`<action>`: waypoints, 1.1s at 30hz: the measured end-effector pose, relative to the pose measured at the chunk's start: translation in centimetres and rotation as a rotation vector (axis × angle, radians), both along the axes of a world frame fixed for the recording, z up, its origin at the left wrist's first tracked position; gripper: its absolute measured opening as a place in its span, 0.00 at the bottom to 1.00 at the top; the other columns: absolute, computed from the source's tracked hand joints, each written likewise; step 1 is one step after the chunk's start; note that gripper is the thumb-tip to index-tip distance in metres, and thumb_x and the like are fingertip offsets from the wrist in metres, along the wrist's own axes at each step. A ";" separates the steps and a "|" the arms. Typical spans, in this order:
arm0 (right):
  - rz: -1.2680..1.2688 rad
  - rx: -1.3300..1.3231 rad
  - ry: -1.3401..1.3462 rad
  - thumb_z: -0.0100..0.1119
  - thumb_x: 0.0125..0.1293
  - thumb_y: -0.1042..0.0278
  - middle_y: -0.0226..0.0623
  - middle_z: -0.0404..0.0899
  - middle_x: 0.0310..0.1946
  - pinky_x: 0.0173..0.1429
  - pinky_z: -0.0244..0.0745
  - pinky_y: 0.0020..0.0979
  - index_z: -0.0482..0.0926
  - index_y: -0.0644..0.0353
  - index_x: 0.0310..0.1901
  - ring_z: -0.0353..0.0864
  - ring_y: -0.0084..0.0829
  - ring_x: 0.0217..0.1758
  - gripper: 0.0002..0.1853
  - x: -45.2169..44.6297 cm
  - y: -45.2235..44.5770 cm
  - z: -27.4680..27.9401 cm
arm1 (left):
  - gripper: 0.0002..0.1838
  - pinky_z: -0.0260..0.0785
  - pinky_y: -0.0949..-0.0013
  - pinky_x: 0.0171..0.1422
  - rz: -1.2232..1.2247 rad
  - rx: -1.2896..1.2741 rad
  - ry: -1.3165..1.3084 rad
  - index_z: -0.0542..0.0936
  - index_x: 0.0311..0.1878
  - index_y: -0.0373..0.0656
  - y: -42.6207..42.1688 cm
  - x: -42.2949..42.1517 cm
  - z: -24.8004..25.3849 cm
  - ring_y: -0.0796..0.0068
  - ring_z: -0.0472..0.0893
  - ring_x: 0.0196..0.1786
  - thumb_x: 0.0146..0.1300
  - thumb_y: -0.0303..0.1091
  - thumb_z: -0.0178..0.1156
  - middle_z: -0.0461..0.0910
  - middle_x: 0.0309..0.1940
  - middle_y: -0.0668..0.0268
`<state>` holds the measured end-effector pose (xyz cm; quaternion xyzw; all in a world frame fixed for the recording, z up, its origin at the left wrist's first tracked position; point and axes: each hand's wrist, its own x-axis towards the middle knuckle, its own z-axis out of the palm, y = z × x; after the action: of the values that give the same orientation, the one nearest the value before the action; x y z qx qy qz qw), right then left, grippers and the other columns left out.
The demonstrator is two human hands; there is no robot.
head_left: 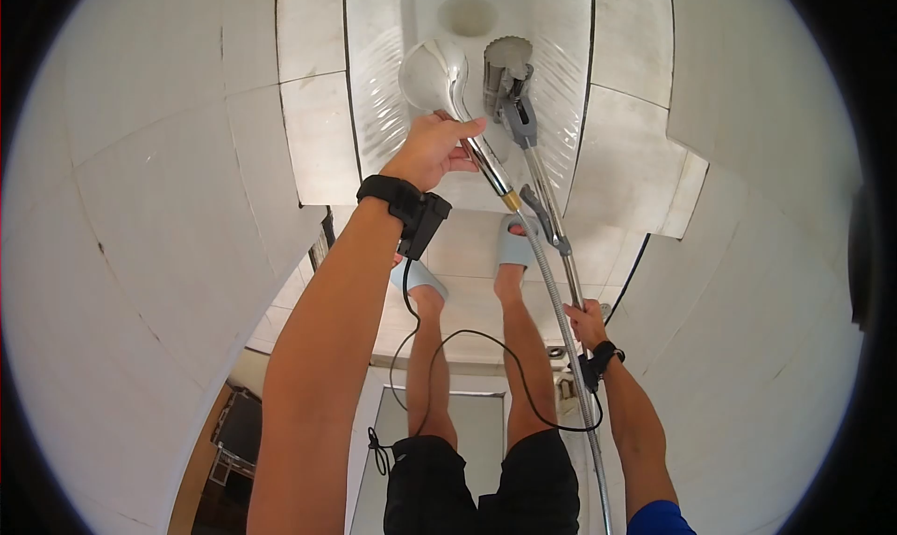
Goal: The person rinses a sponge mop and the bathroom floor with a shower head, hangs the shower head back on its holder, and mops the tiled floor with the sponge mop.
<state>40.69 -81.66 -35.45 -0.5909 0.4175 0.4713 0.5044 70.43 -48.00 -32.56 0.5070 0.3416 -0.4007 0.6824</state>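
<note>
My left hand (437,152) is closed around the chrome handle of a shower head (432,75), held over the squat toilet (551,30). A brass-coloured fitting joins the handle to a flexible metal hose (551,283) that runs down past my right arm. Lower at the right, my right hand (587,324) grips the steel pole of a sponge mop (549,194). Its grey sponge head (507,58) is beside the shower head, above the toilet basin. A grey lever sits partway along the pole.
White tiled walls (159,189) rise at both sides. My slippered feet (514,243) stand on the tiles below the toilet's raised step. A black cable (486,334) loops between my wrist devices across my legs. Behind me are a doorway and a dark case (240,423).
</note>
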 end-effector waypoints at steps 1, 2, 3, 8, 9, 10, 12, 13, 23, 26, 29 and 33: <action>0.024 0.001 -0.015 0.65 0.61 0.61 0.24 0.63 0.10 0.13 0.53 0.24 0.66 0.54 0.17 0.59 0.18 0.09 0.20 -0.1 0.0 -0.1 | 0.20 0.79 0.56 0.52 0.008 0.007 0.008 0.69 0.46 0.34 0.0 -0.1 -0.2 0.65 0.81 0.44 0.61 0.35 0.67 0.77 0.43 0.58; 0.047 0.003 -0.030 0.63 0.63 0.62 0.24 0.62 0.09 0.12 0.54 0.24 0.66 0.54 0.16 0.58 0.19 0.07 0.21 -0.2 -0.1 -0.2 | 0.20 0.79 0.56 0.52 0.013 0.007 0.008 0.69 0.46 0.34 0.0 -0.2 -0.5 0.65 0.81 0.44 0.61 0.35 0.67 0.77 0.43 0.58; 0.054 0.003 -0.030 0.63 0.63 0.62 0.24 0.62 0.09 0.12 0.54 0.24 0.66 0.54 0.16 0.58 0.19 0.07 0.21 -0.3 -0.1 -0.3 | 0.21 0.79 0.57 0.51 0.006 0.003 0.007 0.69 0.46 0.33 0.1 -0.4 -0.7 0.66 0.81 0.42 0.60 0.35 0.68 0.76 0.41 0.59; 0.071 0.003 -0.024 0.64 0.63 0.61 0.25 0.63 0.09 0.12 0.55 0.24 0.65 0.54 0.16 0.60 0.19 0.08 0.21 -0.4 -0.3 -0.8 | 0.22 0.79 0.58 0.50 0.034 -0.002 -0.020 0.70 0.45 0.34 -0.1 -0.4 0.1 0.68 0.81 0.38 0.58 0.36 0.70 0.74 0.36 0.63; 0.059 -0.002 -0.026 0.65 0.62 0.60 0.25 0.64 0.10 0.12 0.54 0.24 0.65 0.54 0.17 0.60 0.19 0.09 0.21 -0.5 -0.3 -0.8 | 0.21 0.79 0.61 0.45 0.036 0.003 -0.058 0.70 0.44 0.34 -0.1 -0.3 0.4 0.70 0.80 0.36 0.58 0.37 0.70 0.75 0.35 0.62; 0.083 0.023 -0.059 0.64 0.63 0.60 0.26 0.64 0.10 0.12 0.57 0.24 0.66 0.55 0.17 0.61 0.20 0.09 0.21 -0.4 -0.5 -0.8 | 0.20 0.78 0.63 0.40 0.036 0.009 -0.092 0.71 0.44 0.34 -0.3 -0.3 0.4 0.71 0.79 0.34 0.59 0.37 0.69 0.76 0.34 0.61; 0.104 0.014 -0.091 0.64 0.63 0.60 0.26 0.64 0.10 0.12 0.58 0.25 0.67 0.56 0.17 0.61 0.20 0.09 0.21 -0.2 -0.5 -0.7 | 0.21 0.78 0.62 0.45 0.031 -0.026 -0.113 0.71 0.45 0.34 0.1 0.0 0.3 0.71 0.80 0.35 0.59 0.37 0.69 0.76 0.36 0.61; 0.116 0.012 -0.126 0.64 0.63 0.60 0.27 0.65 0.10 0.12 0.59 0.25 0.68 0.57 0.17 0.62 0.20 0.09 0.21 0.1 -0.2 -0.7 | 0.22 0.79 0.61 0.50 0.016 -0.055 -0.136 0.70 0.46 0.34 0.3 0.2 0.5 0.70 0.81 0.36 0.59 0.38 0.70 0.75 0.38 0.62; 0.551 -0.476 -0.443 0.58 0.66 0.47 0.48 0.68 0.12 0.24 0.64 0.45 0.69 0.66 0.21 0.71 0.47 0.14 0.28 -1.4 1.2 -1.3 | 0.18 0.77 0.61 0.53 0.026 0.050 -0.144 0.71 0.47 0.35 2.2 -2.2 4.9 0.68 0.81 0.46 0.65 0.37 0.64 0.76 0.46 0.59; 0.578 -0.536 -0.492 0.59 0.67 0.51 0.52 0.71 0.13 0.25 0.64 0.48 0.68 0.65 0.20 0.73 0.57 0.19 0.26 -1.9 2.3 -1.6 | 0.16 0.77 0.60 0.55 0.033 0.140 -0.077 0.72 0.49 0.36 2.7 -3.1 6.0 0.65 0.81 0.50 0.66 0.37 0.61 0.76 0.53 0.56; 0.577 -0.562 -0.529 0.59 0.67 0.52 0.52 0.71 0.13 0.25 0.66 0.49 0.68 0.64 0.21 0.74 0.57 0.19 0.25 -3.0 3.0 -2.7 | 0.15 0.77 0.59 0.56 0.091 0.122 -0.066 0.72 0.51 0.36 3.4 -4.2 6.0 0.63 0.81 0.54 0.68 0.36 0.59 0.73 0.60 0.53; 0.725 -0.588 -0.593 0.60 0.65 0.56 0.51 0.75 0.17 0.28 0.70 0.50 0.69 0.61 0.27 0.77 0.56 0.24 0.18 -4.3 3.3 -4.3 | 0.14 0.78 0.57 0.56 0.130 0.071 -0.068 0.71 0.51 0.36 6.4 -7.4 4.6 0.60 0.81 0.54 0.69 0.35 0.58 0.73 0.60 0.53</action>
<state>36.35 -78.39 -39.76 -0.9200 0.1416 0.2919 0.2198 63.02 -41.55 -28.00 0.5208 0.3644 -0.3257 0.6999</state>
